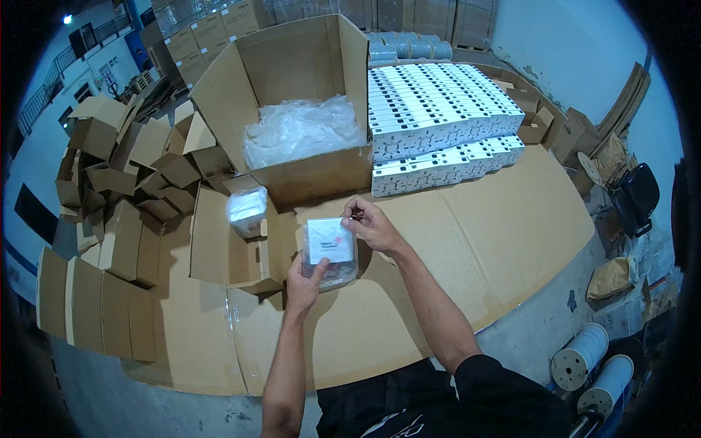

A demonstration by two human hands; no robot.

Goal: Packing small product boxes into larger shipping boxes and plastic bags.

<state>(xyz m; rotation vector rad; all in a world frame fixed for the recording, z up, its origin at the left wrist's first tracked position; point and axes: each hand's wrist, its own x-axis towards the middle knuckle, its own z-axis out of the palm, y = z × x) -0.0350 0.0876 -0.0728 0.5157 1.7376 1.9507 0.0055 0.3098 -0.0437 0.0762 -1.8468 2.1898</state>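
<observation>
A flat white square piece [328, 241] with small printing lies in a clear plastic bag [339, 274], held over the cardboard-covered table. My left hand [304, 283] grips it from the lower left, thumb across the front. At its top right corner my right hand [371, 225] is closed in a pinch; a small dark bit shows at the fingertips, too small to name. Just left of my hands stands an open small carton [212, 237], with a plastic-wrapped white bundle [248, 208] inside its far end.
Behind stands a large open carton [314, 175] full of crumpled clear plastic [303, 131]. White boxes [445, 109] are stacked in rows at the back right. Several open cartons [120, 241] pile up on the left. Cable spools [579, 355] stand on the floor at lower right.
</observation>
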